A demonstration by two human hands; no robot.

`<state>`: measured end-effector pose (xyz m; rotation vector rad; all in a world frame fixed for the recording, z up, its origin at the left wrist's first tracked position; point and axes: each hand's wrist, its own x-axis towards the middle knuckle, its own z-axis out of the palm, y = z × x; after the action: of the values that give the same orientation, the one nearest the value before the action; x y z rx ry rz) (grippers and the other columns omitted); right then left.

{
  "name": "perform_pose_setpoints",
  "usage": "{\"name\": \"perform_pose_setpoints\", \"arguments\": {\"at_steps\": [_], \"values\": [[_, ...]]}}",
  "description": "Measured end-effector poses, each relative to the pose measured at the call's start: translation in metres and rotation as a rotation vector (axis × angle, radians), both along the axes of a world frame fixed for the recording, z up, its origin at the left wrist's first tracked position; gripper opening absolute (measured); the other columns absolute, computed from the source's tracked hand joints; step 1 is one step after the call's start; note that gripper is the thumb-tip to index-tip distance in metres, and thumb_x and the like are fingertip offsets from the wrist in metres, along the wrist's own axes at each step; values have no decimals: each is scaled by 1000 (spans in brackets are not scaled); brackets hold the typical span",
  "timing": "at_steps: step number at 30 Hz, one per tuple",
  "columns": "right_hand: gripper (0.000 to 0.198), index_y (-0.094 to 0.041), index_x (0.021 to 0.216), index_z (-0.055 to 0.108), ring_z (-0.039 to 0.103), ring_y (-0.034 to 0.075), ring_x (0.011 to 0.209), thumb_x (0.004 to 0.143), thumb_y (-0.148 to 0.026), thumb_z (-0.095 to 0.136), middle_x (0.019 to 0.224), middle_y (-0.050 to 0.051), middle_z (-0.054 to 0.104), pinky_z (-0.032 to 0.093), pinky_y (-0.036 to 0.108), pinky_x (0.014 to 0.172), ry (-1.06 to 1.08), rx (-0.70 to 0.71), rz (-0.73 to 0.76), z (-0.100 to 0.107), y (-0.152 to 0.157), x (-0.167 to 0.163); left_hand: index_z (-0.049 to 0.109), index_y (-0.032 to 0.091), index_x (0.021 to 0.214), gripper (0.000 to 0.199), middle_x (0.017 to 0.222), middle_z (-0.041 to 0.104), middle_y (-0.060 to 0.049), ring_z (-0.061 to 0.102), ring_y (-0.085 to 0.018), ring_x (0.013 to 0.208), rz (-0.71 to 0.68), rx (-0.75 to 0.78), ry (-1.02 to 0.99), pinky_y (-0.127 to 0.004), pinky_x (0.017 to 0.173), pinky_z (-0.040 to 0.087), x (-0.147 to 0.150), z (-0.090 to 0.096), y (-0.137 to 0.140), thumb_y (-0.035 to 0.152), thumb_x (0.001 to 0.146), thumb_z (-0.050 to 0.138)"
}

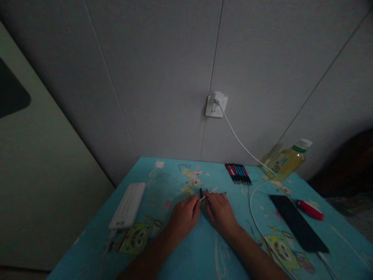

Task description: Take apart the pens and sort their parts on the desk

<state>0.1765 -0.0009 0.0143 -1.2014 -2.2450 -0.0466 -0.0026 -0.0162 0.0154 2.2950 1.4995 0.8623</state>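
My left hand (185,214) is closed in a pinch on the lower end of a thin white stick (214,190), which looks like a pen refill. Close beside it, my right hand (221,213) has its fingers closed around the stick's middle, and the stick slants up to the right past them. A short dark piece, like a pen part (201,193), shows just beyond the fingertips; I cannot tell whether a finger touches it. Something dark under the right fingers is mostly hidden. Further back lies a row of pens (238,174) with black, red and blue barrels.
A blue patterned cloth covers the table (163,182). At left lies a white power bank (128,205). At right are a dark flat slab (298,223), a red object (309,210) and a bottle of yellow liquid (288,161). A white cable (239,140) runs from the wall socket (216,105).
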Motion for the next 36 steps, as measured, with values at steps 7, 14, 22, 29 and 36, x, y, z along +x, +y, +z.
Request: {"name": "perform_pose_setpoints", "arguments": {"at_steps": [7,14,22,29,36], "values": [[21,-19,106,64,62,21,88,92,-19,48,96,6,71,40,33,85,61,-74,-193,1,14,24,56,23,98,20,92,67,-2,64,-17,84,-28,-32,-20,-27,76,44,-1,-2,-1,26,101,36],[22,-20,100,68,64,20,88,93,-24,47,91,5,72,38,31,86,-52,-203,-248,-3,21,28,58,24,98,21,93,67,-3,65,-17,85,-47,-27,-5,-27,77,46,-2,-3,-1,27,100,37],[21,-21,98,68,63,18,84,96,-28,48,92,6,69,38,28,81,-159,-197,-276,0,19,20,58,23,98,23,93,68,-3,65,-17,84,-35,-21,39,-27,77,45,-2,1,-2,28,101,36],[25,-23,110,65,62,20,87,90,-14,53,97,7,65,42,30,80,-151,-104,-276,-15,18,22,59,24,102,22,96,69,-3,66,-18,87,-31,-23,73,-29,78,46,-3,4,-3,27,100,37],[37,-22,119,62,61,20,94,88,-6,49,103,9,64,46,31,87,-44,-101,-189,-24,20,29,59,24,104,24,96,69,-3,66,-18,86,-39,-14,83,-29,76,45,-3,2,-2,26,101,36]]}}
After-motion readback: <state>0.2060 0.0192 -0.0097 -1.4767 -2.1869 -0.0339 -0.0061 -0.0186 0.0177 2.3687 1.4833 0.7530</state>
